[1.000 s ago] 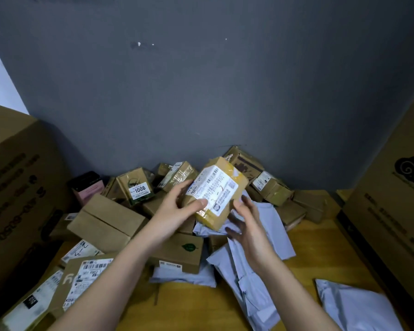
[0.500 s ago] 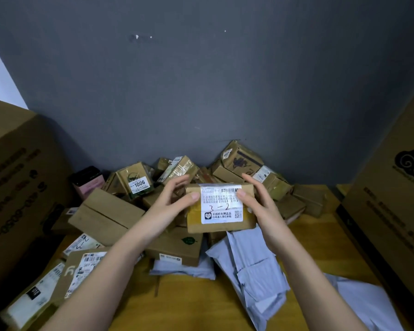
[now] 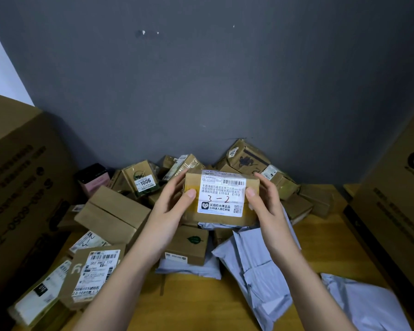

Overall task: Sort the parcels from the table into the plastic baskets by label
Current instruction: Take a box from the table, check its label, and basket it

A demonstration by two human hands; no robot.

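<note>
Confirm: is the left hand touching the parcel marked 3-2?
Touching. The head view shows the left hand with its thumb pressed on the front of the parcel marked 3-2 and fingers curled behind it.

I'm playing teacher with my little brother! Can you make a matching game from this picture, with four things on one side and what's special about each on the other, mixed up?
Things
1. held box
2. box with the green leaf
3. grey mailer bag
4. taped box on the pile

Clues
A. lies alone at the table's near right
B. has a sticker reading 1006
C. has 3-2 handwritten on its label
D. sits just below the left hand

Pairs: 1-C, 2-D, 3-A, 4-B. Both hands hold the first box, the right hand on its other end.
</note>
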